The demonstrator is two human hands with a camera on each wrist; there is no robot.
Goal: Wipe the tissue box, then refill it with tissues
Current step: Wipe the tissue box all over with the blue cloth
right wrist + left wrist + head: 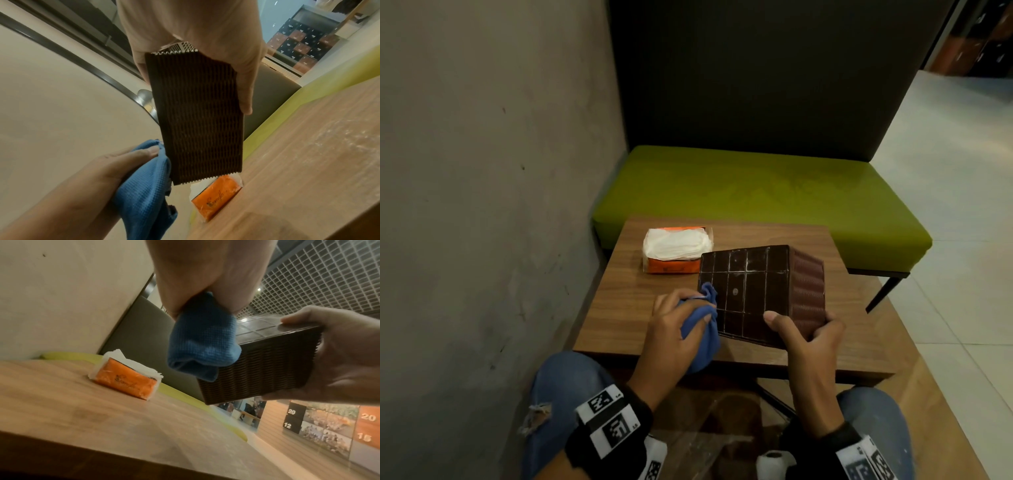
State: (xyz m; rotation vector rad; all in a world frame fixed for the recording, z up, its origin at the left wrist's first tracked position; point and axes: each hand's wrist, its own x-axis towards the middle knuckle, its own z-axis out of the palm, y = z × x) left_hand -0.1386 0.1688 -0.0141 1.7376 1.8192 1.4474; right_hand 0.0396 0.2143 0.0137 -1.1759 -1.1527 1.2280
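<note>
A dark brown tissue box [753,291] with ribbed sides is held tilted above the wooden table [619,308], its gridded flat face turned up toward me. My right hand [808,339] grips its near right corner, thumb on the gridded face. My left hand [674,325] holds a bunched blue cloth [702,325] against the box's left edge. The cloth [203,342] touches the ribbed side of the box [261,369] in the left wrist view. An orange pack of white tissues [674,250] lies on the table behind the box [197,116].
A green bench seat [756,192] with a dark backrest stands behind the table. A grey wall [482,171] runs along the left. A white paper roll [774,462] lies near my knees. Tiled floor [962,205] opens to the right.
</note>
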